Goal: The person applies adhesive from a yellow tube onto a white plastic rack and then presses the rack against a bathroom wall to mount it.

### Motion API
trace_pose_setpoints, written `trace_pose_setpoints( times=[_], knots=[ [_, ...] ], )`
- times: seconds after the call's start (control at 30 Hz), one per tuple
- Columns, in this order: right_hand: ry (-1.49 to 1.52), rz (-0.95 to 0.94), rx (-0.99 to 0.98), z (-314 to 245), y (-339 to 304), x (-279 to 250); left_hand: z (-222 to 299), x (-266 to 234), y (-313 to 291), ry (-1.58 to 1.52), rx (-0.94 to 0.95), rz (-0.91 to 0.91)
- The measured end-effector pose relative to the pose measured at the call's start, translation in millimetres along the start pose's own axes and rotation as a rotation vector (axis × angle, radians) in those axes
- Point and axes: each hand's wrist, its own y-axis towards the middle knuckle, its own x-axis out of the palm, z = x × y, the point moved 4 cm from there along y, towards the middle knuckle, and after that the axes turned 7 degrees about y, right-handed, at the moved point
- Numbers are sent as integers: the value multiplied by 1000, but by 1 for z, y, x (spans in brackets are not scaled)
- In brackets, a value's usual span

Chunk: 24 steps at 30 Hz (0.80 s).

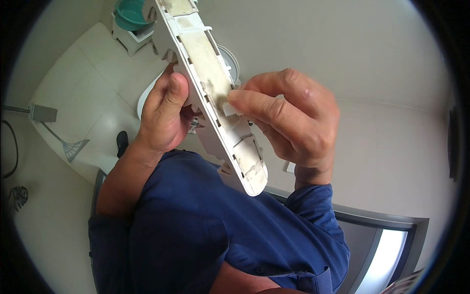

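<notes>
A long white plastic strip-shaped panel (223,93) slants from the upper middle down to the right in front of my chest. Its upper face carries a yellowish, stained lining with dark smudges, and small slots run along its edges. My left hand (164,112) grips the panel's left side, thumb upward, with the other fingers partly hidden behind it. On the stained face, the thumb and forefinger of my right hand (293,115) pinch a small white piece with a jagged edge (229,109). What exactly that piece is, I cannot tell.
A teal basin (131,15) rests on a white stool (132,39) at the far left. Against the left wall are a grey metal bracket (44,113), a fan-shaped grey tool (73,148) and a dark coil (18,197). A bright doorway (384,259) stands at the lower right.
</notes>
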Motion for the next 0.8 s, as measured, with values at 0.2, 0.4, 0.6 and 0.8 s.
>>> trace_pose_setpoints(
  times=[0.2,0.4,0.6,0.8],
  knots=[
    [-1,50,-9,-6,-15,-6,-2,7,-6,-75,24,64],
    [233,138,109,5,-38,-11,-9,-3,-3,-79,5,63],
    [409,66,260,20,-59,10,-11,-31,10,10,64,82],
    [379,77,292,15,-57,15,-10,-29,20,-72,97,115]
  ],
)
